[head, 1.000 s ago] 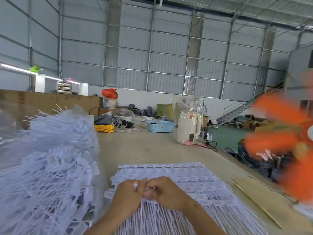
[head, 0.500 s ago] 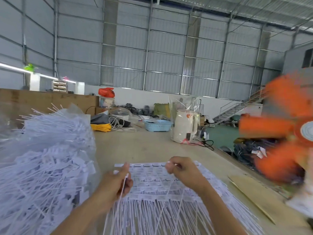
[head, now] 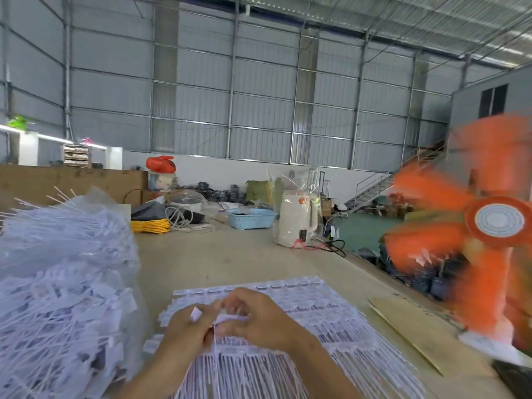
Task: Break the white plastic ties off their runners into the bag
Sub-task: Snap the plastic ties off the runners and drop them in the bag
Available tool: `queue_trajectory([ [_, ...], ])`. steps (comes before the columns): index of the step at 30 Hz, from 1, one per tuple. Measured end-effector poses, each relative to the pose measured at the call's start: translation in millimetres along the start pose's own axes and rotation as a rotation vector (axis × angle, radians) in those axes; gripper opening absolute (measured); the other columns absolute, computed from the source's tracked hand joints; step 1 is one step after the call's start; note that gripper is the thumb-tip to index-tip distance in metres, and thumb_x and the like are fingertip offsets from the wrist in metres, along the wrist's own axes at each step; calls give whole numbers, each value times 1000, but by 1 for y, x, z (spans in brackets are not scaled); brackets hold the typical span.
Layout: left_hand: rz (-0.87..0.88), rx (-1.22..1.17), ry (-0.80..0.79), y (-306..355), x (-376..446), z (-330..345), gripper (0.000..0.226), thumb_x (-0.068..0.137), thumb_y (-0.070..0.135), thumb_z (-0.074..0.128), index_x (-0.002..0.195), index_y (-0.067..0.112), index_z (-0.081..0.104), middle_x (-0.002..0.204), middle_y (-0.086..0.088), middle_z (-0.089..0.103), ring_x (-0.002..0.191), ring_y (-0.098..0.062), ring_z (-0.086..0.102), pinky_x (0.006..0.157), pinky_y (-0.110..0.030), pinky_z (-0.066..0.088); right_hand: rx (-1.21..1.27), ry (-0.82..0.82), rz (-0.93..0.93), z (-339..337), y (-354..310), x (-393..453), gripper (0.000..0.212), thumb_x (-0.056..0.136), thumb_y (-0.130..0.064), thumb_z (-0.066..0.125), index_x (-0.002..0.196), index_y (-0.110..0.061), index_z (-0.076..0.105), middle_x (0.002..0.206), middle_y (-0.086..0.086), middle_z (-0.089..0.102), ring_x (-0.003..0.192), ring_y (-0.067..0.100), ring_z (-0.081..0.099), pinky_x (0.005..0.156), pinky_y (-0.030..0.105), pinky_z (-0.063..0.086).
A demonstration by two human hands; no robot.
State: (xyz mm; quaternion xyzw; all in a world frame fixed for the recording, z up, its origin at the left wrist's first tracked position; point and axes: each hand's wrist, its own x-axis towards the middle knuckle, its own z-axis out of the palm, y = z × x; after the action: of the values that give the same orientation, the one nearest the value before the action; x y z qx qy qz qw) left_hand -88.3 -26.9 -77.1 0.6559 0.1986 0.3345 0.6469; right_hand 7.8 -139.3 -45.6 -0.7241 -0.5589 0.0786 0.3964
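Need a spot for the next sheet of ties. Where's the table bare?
Bare tabletop lies beyond the sheets of ties, between the bag and the white kettle. Crowded: the far end around the blue basket, and the right edge by the cardboard and spinning fan.

White plastic ties on runners (head: 288, 326): flat overlapping sheets, bottom centre of frame, on tan table. Rows of small rectangular heads toward top of stack, thin tails fanning down past bottom edge. One strip lifted at the middle, pinched; heads there blurred. Clear plastic bag (head: 66, 283): left side of frame, bulging, stuffed with loose white ties, tails poking out toward upper left. Bag just beside the stack's left edge.
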Motion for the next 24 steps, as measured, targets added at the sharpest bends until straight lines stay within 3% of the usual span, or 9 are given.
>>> queue_trajectory([
  [3, 28, 84, -17, 1, -2, 1, 41, 89, 29, 63, 64, -3, 59, 46, -10, 50, 36, -9, 45, 37, -14, 34, -26, -48, -19, 2, 3, -1, 19, 87, -20, 67, 81, -3, 61, 69, 3, 52, 58, 2, 47, 59, 19, 37],
  [5, 71, 195, -16, 0, -2, 2, 52, 91, 36, 59, 69, -11, 63, 48, -15, 54, 37, -11, 49, 40, -16, 35, -19, -11, -17, 4, 5, 1, 20, 87, -15, 67, 84, 4, 63, 81, 19, 60, 68, 15, 53, 64, 25, 42],
  [7, 124, 287, 22, 1, -2, 1, 49, 92, 37, 56, 71, -6, 65, 49, -14, 58, 42, -16, 53, 46, -26, 38, 39, -30, -18, 6, 5, 0, 20, 87, -16, 66, 88, 4, 63, 87, 23, 63, 61, 17, 54, 57, 23, 46],
  [10, 153, 369, 45, 3, 1, -1, 47, 95, 34, 53, 58, 8, 65, 48, -7, 61, 49, -18, 57, 55, -32, 40, 119, -108, -30, 8, 5, -3, 19, 90, -15, 62, 87, 4, 63, 68, 13, 63, 43, 3, 52, 44, 16, 45],
  [13, 156, 457, 68, 2, 6, -3, 60, 96, 29, 51, 38, 15, 49, 35, 2, 51, 44, -13, 50, 52, -28, 34, 49, 13, -131, 11, 5, 1, 21, 88, -13, 63, 78, 5, 66, 65, 21, 63, 49, 1, 55, 54, 18, 48],
  [15, 120, 481, 72, 2, 8, -2, 64, 96, 29, 51, 35, 14, 46, 33, 2, 48, 39, -11, 48, 48, -25, 33, -59, 58, -173, 13, 5, 5, 19, 87, -19, 66, 80, -2, 69, 75, 21, 68, 60, 14, 60, 62, 24, 50],
  [19, -184, 2, 94, 6, 21, -29, 46, 96, 10, 48, 51, 11, 42, 29, 1, 36, 19, -8, 27, 31, -6, 19, -458, 166, -50, -22, 20, -2, 17, 91, -20, 59, 82, -8, 68, 80, 6, 69, 75, 18, 61, 72, 34, 51],
  [22, -226, -131, 149, 10, 28, -52, 42, 97, 17, 49, 57, 13, 37, 33, 1, 36, 21, -8, 26, 32, -6, 21, 4, 361, 11, -57, 22, -17, 30, 92, -11, 58, 62, -6, 59, 54, -2, 58, 44, 6, 47, 46, 23, 43],
  [24, -180, -170, 121, 8, 23, -39, 38, 96, 25, 54, 62, 13, 43, 37, 1, 41, 25, -9, 32, 32, -9, 24, 168, 304, -21, -51, 10, -16, 31, 93, -10, 56, 62, -12, 56, 53, -2, 56, 36, 4, 39, 40, 17, 34],
])
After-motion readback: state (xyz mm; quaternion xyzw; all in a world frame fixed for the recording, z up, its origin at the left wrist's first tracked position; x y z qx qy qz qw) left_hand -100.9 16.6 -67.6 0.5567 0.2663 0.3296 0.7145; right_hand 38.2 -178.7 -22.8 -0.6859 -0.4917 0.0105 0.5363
